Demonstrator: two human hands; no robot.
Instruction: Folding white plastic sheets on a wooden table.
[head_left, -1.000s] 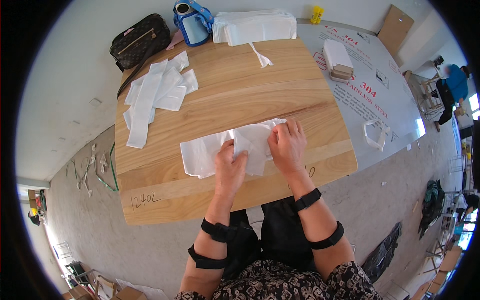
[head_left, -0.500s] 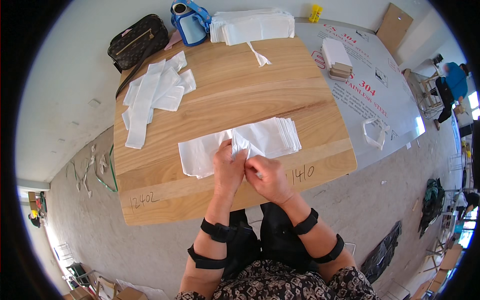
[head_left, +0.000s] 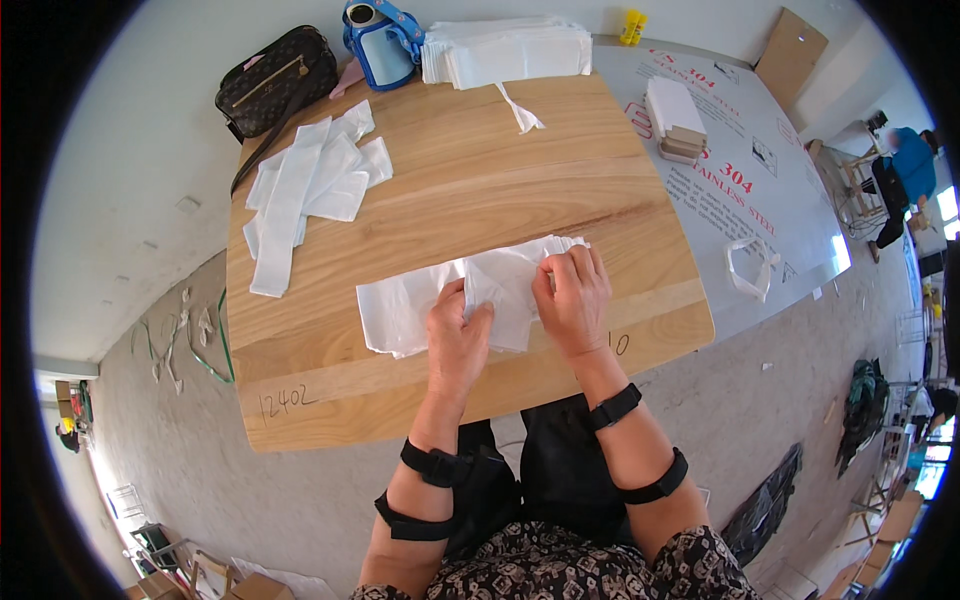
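Note:
A stack of flat, thin white bags or sleeves (head_left: 405,305) lies lengthwise near the front of the wooden table, its right end fanned into several layers. My left hand (head_left: 458,338) is closed on a folded part of the top bag at the middle of the stack, thumb and fingers pinching it. My right hand (head_left: 575,300) is at the stack's right end, fingers bent and pressed together on the layered edges; how many layers they grip is hidden. Between my hands a flap of the top bag (head_left: 510,315) hangs toward me.
Loose white strips (head_left: 290,210) lie crossed at the table's left. At the back are a brown handbag (head_left: 280,80), a blue-and-white bottle carrier (head_left: 385,55), a larger white stack (head_left: 505,55) and a torn scrap (head_left: 522,115). Small boxes (head_left: 676,115) stand on the film-covered sheet at right.
My right hand has moved from beside the left hand rightward to the stack's end. The folded flap has opened out toward me. My left hand has stayed in place.

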